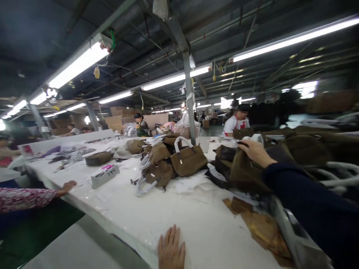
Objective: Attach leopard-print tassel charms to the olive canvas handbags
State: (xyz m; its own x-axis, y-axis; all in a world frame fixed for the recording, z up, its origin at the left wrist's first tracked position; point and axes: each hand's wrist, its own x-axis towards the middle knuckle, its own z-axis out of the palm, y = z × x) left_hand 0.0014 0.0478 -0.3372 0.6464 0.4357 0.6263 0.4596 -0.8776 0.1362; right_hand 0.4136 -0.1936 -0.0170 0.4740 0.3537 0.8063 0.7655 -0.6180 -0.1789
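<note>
a long workshop hall under rows of strip lights [78, 65], with a long white table [134, 209] running away from the camera and steel posts [189, 97] rising from it. the person's left hand [171, 248] lies flat on the near edge of the table, fingers spread, palm down, holding nothing. the right hand [256, 152], in a dark blue sleeve [308, 201], reaches out to the right and rests on top of a heap of brown bags [244, 168]; the fingers curl over the upper edge of a bag, but whether they actually pinch the cloth cannot be told through the blur. that heap lies directly under and in front of the right hand, touching it, and well apart from the left hand. in the middle of the table sits another pile of brown handbags with white handles [168, 160], clear of both hands. flat brown cardboard pieces [260, 228] lie near the right arm. a small white box [105, 175] sits further left. at the far left, another person's hand [66, 186] in a patterned sleeve rests on the table edge. a worker in a white shirt [237, 123] sits in the background.
</note>
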